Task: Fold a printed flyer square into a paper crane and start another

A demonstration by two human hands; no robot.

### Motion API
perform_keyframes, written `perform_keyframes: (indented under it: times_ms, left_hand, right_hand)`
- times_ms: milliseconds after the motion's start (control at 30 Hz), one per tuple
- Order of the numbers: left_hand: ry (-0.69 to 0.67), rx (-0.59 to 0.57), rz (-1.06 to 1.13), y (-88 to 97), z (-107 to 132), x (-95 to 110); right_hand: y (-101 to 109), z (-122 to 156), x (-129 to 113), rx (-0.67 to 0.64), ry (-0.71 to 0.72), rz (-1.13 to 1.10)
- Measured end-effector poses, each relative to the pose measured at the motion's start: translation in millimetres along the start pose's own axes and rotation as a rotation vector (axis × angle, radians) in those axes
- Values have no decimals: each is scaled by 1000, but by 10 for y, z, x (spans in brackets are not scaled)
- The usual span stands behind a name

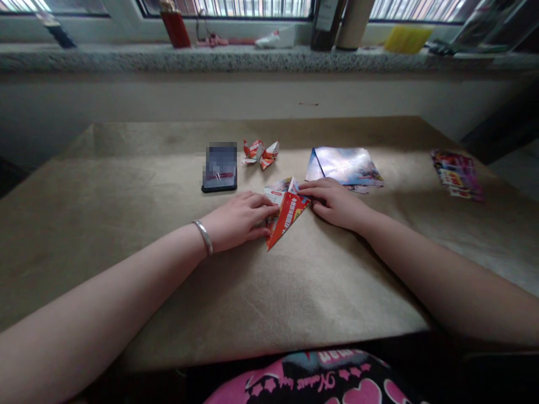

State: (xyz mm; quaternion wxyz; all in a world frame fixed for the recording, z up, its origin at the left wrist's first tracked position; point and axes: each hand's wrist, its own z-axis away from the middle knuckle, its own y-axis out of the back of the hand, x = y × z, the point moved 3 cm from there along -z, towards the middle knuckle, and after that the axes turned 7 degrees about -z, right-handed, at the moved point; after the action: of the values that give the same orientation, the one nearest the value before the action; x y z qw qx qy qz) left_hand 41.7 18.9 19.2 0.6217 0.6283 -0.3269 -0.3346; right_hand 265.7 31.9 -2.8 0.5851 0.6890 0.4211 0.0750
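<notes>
A folded piece of red and white printed paper (287,216) lies on the tan table (126,213) in front of me, shaped like a pointed triangle. My left hand (238,220), a silver bangle on its wrist, rests on the paper's left edge with the fingers pressed down together on it. From the right, my right hand (334,203) pinches the paper's upper right corner with fingers closed on the fold.
A black phone (219,168) lies behind the paper. Beside it sits a small folded paper figure (261,152). A stack of glossy sheets (346,166) lies to the right, a printed leaflet (458,175) farther right. Bottles and clutter line the windowsill (236,58).
</notes>
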Motion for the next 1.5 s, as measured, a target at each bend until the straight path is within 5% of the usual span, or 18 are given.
perform_keyframes:
  times_ms: [133,333,700,1167,1333,1500]
  left_hand:
    - [-46,-46,87,18,-60,-76]
    - [-2,147,204,-67,-35,-124]
    - [131,44,124,-106,-25,-74]
    - [168,83,86,-152,18,-85]
    - [175,139,172,-171,31,-94]
    - [124,199,170,-161,85,-117]
  right_hand:
    - [-6,-26,-3,-21,-2,-7]
    - [-29,-73,-68,-58,18,46]
    - [-28,-57,-91,-95,42,24]
    - [24,28,-21,57,-93,-464]
    - [66,49,-77,-9,-50,-306]
    - [70,57,-170,-84,163,-116]
